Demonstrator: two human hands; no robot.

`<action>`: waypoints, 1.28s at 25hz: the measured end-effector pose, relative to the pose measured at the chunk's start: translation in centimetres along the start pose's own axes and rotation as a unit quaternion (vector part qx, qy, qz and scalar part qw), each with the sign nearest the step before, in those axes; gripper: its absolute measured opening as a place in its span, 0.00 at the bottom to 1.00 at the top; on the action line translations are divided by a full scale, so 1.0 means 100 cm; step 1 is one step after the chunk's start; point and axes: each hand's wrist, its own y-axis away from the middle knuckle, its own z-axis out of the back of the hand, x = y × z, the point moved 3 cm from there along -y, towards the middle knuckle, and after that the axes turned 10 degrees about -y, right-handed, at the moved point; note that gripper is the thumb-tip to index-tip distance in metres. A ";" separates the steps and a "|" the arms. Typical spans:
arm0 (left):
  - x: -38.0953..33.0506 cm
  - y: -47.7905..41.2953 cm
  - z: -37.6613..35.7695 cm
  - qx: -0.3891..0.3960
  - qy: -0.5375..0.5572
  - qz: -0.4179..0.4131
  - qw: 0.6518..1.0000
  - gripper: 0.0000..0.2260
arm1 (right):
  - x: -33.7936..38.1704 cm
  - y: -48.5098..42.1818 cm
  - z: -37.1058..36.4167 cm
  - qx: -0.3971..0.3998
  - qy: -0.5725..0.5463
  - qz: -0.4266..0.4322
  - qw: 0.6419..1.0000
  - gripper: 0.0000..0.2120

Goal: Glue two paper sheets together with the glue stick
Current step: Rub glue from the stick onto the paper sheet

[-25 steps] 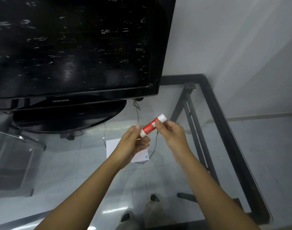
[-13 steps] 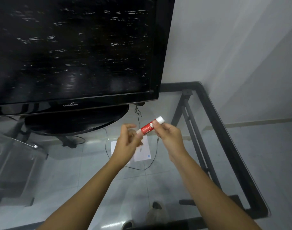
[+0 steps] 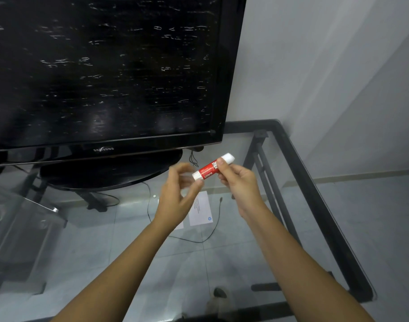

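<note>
My right hand (image 3: 239,182) holds a red glue stick (image 3: 210,169) with white ends, tilted, above the glass table. My left hand (image 3: 175,198) is just left of the stick's lower white end, blurred, its fingers spread; the thumb tip lies right under that end and no grip shows. A white paper sheet (image 3: 201,209) with small print and a blue logo lies flat beneath my hands, partly hidden by my left hand. A strip of white paper (image 3: 179,225) shows below my left wrist; I cannot tell if it is a second sheet.
A large black TV (image 3: 106,73) on an oval base (image 3: 110,173) stands at the back left. A thin black cable (image 3: 212,231) curves past the paper. The table's black frame (image 3: 314,196) runs along the right, by the grey wall. Feet show through the glass.
My left hand has let go of the glue stick's lower end and spread its fingers. My right hand keeps hold of the stick. My view has tilted slightly.
</note>
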 end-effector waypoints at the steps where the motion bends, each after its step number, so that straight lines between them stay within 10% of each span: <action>1: -0.001 -0.001 -0.004 0.059 0.141 0.123 0.981 0.10 | 0.002 0.000 -0.001 0.004 0.001 0.009 1.000 0.13; 3: 0.002 -0.004 -0.012 0.102 0.308 0.255 0.911 0.14 | 0.003 0.001 -0.002 0.007 0.015 0.022 1.000 0.14; 5: 0.001 -0.008 -0.010 0.103 0.320 0.238 0.911 0.09 | 0.004 0.002 -0.003 -0.002 0.023 0.027 0.999 0.15; 8: -0.003 -0.007 0.004 0.050 0.066 0.050 0.995 0.05 | 0.006 0.003 -0.002 -0.005 0.016 0.019 1.000 0.10; 12: -0.008 -0.004 0.009 -0.082 -0.277 -0.256 0.922 0.10 | 0.006 0.005 -0.002 -0.005 0.015 0.013 1.000 0.13; 15: -0.017 -0.006 0.009 0.035 0.010 0.045 0.998 0.13 | 0.010 0.007 -0.003 0.007 0.010 0.020 1.000 0.09; 19: -0.003 -0.005 0.002 0.090 0.237 0.187 0.949 0.08 | 0.011 0.008 -0.004 0.003 0.028 0.037 0.999 0.06; 23: -0.008 -0.006 0.013 -0.011 -0.037 -0.048 0.998 0.07 | 0.007 0.006 -0.004 -0.011 0.029 0.026 0.999 0.08; 26: -0.005 0.003 0.013 -0.139 -0.318 -0.361 0.865 0.05 | 0.001 0.007 -0.007 -0.002 0.023 0.010 1.000 0.15; 28: -0.001 0.005 0.012 -0.113 -0.239 -0.281 0.922 0.11 | 0.000 0.007 -0.006 0.010 0.017 0.009 1.000 0.16; 30: 0.002 0.005 0.011 0.002 -0.012 -0.022 1.000 0.21 | 0.000 0.007 -0.004 0.011 0.014 0.015 1.000 0.13; 32: 0.008 0.008 0.003 0.072 0.166 0.141 0.973 0.24 | -0.003 0.006 -0.004 0.007 0.036 0.023 0.999 0.11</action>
